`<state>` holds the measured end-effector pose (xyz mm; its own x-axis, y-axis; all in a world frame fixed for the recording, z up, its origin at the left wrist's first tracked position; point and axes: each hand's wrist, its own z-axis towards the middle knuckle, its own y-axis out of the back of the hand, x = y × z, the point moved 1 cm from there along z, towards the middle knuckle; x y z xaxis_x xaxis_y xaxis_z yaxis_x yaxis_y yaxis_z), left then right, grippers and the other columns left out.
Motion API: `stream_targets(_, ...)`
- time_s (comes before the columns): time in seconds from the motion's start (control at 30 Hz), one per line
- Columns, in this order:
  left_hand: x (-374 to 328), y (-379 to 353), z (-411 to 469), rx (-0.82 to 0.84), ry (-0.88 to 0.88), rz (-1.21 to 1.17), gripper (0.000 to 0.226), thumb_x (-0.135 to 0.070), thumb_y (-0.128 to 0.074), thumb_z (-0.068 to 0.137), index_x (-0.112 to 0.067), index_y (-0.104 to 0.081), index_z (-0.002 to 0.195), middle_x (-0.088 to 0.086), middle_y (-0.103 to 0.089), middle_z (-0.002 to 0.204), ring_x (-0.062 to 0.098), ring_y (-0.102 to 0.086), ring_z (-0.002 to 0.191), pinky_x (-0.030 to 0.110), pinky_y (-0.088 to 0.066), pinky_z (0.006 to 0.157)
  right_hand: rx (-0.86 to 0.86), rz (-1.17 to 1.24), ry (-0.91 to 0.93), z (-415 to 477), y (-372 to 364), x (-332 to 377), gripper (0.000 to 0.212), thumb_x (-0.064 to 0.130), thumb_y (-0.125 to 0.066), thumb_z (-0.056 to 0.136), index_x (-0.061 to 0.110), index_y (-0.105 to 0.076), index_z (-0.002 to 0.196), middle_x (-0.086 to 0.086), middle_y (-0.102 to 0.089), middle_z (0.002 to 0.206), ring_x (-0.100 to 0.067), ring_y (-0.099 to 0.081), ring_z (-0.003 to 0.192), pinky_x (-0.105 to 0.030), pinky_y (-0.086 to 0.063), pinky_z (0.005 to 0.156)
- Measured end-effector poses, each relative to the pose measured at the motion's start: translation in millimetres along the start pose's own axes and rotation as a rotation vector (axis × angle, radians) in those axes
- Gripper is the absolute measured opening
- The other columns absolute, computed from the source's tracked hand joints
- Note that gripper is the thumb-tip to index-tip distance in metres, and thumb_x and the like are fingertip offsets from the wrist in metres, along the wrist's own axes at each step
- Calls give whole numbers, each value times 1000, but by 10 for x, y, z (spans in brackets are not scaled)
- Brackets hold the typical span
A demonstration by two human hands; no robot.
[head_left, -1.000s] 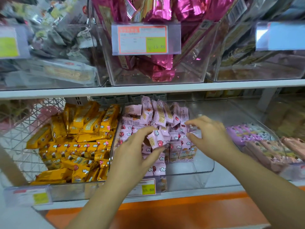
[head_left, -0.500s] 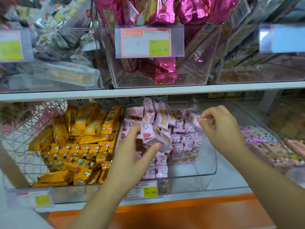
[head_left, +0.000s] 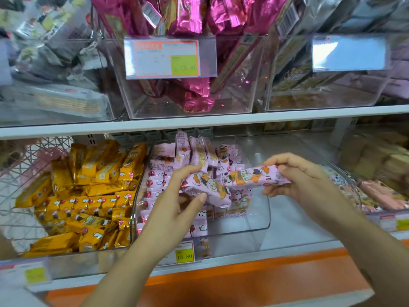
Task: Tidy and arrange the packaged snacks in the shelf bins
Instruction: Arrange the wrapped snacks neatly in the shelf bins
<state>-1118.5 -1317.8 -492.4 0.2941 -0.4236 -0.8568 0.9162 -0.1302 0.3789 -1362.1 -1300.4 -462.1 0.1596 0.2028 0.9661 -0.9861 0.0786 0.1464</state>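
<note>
Right hand (head_left: 305, 185), earlier deep in the clear bin (head_left: 254, 227), now grips a pink pack (head_left: 250, 177) raised above it. Left hand (head_left: 174, 209) still grips a second pack (head_left: 208, 188).

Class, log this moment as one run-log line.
left hand: grips pink printed snack packet | right hand: grips second pink packet | both above clear plastic bin
</note>
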Motion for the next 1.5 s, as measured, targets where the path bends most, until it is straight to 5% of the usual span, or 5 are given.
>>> stream_targets(0.3, -21, -82, -5, 90, 13, 26, 28, -23, -61, 90, -39, -47, 108, -11, -44, 45, 5, -34, 43, 18, -29, 47, -71, -418, 187, -84, -181, 53, 19, 16, -71, 81, 27, -57, 85, 9, -62, 84, -9, -54, 61, -13, -40, 55)
stream_targets(0.53, 29, -18, 76, 137, -130, 298, 39, -7, -58, 91, -44, -51, 102, -27, -44, 116, 2, -52, 90, 5, -39, 74, 1, -583, 199, -102, -150, 97, 40, 16, -75, 78, 37, -46, 94, 17, -59, 85, -2, -55, 70, -9, -43, 62)
stream_targets(0.93, 185, -138, 255, 312, -100, 558, 41, -20, -55, 93, -40, -44, 127, -9, -60, 86, 0, -50, 66, 18, -37, 64, 380, -658, 65, -23, -678, -349, 25, 23, -69, 84, 25, -58, 107, 9, -57, 85, -12, -61, 81, -37, -51, 84)
stream_targets(1.3, 279, -105, 190, 413, -124, 704, 52, -56, -20, 92, -37, -61, 118, -25, -55, 123, 3, -24, 134, 23, -8, 112, 529, -721, 1, -1, -568, -276, 22, 21, -55, 96, 24, -65, 115, 10, -66, 100, 6, -59, 87, -8, -44, 77)
stream_targets(1.5, 264, -100, 176, 412, -114, 750, 35, -53, -44, 94, -42, -56, 125, -21, -53, 130, 4, -23, 136, 36, -9, 117, 174, -921, 159, 441, -443, -143, 29, 20, -51, 96, 27, -60, 122, 8, -59, 125, -9, -57, 105, -24, -45, 89)
